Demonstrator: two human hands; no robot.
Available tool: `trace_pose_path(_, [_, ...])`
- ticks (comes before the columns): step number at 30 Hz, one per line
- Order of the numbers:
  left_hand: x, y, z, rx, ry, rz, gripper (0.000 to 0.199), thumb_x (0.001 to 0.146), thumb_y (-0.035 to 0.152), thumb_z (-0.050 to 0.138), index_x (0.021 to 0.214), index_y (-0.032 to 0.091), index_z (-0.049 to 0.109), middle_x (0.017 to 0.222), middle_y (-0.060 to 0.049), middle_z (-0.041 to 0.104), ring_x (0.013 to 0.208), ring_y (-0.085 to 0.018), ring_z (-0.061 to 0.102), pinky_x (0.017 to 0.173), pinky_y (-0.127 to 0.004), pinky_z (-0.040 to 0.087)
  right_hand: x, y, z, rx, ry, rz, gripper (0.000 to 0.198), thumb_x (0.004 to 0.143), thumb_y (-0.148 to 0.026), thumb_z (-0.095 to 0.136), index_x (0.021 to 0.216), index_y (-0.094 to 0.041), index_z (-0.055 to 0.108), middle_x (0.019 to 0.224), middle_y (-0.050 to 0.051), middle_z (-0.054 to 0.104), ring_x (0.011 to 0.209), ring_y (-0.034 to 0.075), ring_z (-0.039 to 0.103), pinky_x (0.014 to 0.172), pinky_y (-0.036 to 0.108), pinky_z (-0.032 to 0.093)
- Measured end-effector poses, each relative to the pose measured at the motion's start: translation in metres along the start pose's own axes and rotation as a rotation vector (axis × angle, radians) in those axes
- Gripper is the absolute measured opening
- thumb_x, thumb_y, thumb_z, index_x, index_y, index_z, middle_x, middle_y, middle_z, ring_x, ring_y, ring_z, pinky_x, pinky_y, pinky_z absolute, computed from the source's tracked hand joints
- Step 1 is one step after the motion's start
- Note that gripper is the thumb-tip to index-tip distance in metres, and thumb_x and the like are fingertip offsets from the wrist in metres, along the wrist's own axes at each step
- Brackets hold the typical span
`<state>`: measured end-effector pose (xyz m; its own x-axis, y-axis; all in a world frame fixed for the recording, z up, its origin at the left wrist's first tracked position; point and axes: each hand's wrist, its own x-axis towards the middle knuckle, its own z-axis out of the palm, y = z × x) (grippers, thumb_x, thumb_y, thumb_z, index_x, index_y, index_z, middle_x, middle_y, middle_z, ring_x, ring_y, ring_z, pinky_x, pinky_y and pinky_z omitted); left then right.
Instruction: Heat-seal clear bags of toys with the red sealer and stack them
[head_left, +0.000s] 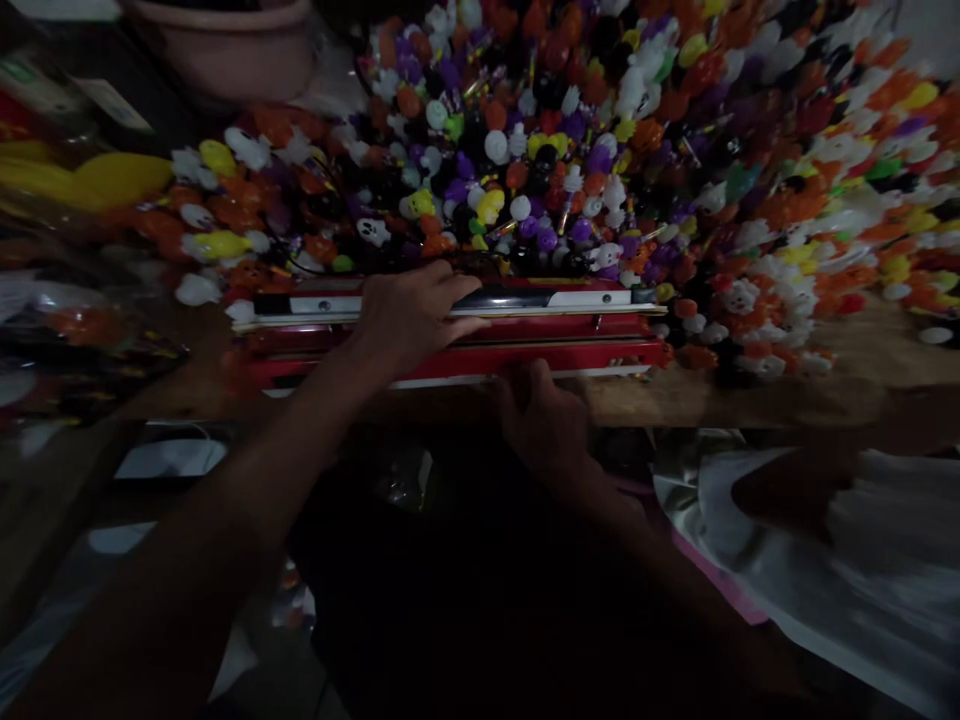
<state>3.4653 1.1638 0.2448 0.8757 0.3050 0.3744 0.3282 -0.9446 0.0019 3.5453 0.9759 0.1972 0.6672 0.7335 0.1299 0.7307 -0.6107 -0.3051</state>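
Note:
A long red bag sealer (457, 355) with a hinged upper arm lies across the wooden table's front edge. My left hand (416, 315) grips the white and dark upper arm from above, fingers over it and thumb along the near side. This arm stands slightly apart from the red base. At the base's front edge, right of centre, my right hand (546, 415) is closed with its fingers curled. Whatever its fingertips hold is hidden in shadow.
Behind the sealer spreads a large heap of small colourful plastic figures (517, 150). A pink tub (232, 50) stands at the back left, above yellow bags (90, 180). The wooden table (757, 395) shows at right, with blurred pale cloth (892, 530) below it.

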Motion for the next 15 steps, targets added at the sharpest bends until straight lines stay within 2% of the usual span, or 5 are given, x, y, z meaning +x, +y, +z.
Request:
trace_pose_path(4, [0.004,-0.002,0.002,-0.014,0.006,-0.016,0.04,0.094,0.049,0.063,0.128,0.029,0.069,0.112,-0.005,0.073,0.1,-0.023,0.069,0.073,-0.03,0.047,0.003,-0.014,-0.021,-0.174,-0.153,0.043,0.031,0.106,-0.042,0.041,0.113,-0.015,0.053,0.082,0.011,0.074,0.073,0.025,0.071,0.057,0.029,0.028])
trace_pose_path(8, [0.007,-0.003,0.002,-0.053,0.014,-0.019,0.037,0.093,0.048,0.066,0.125,0.03,0.071,0.111,-0.005,0.073,0.099,-0.024,0.068,0.074,-0.032,0.049,0.001,-0.023,-0.028,-0.222,-0.239,-0.018,0.019,0.105,-0.023,0.036,0.115,-0.014,0.049,0.084,0.011,0.073,0.076,0.023,0.071,0.061,0.028,0.035])
trace_pose_path(11, [0.011,-0.005,0.003,-0.085,0.016,-0.017,0.037,0.092,0.048,0.068,0.123,0.029,0.072,0.11,-0.006,0.072,0.1,-0.024,0.068,0.077,-0.033,0.05,0.001,-0.025,-0.031,-0.257,-0.247,-0.033,0.017,0.102,-0.019,0.039,0.115,-0.014,0.049,0.086,0.012,0.073,0.076,0.023,0.071,0.064,0.028,0.037])
trace_pose_path(15, [0.012,-0.007,0.003,-0.115,0.02,-0.028,0.038,0.092,0.049,0.068,0.123,0.027,0.071,0.111,-0.007,0.071,0.101,-0.026,0.067,0.081,-0.035,0.05,0.005,-0.019,-0.041,-0.327,-0.196,-0.008,0.022,0.102,-0.024,0.039,0.117,-0.014,0.051,0.086,0.013,0.073,0.074,0.024,0.069,0.062,0.028,0.036])
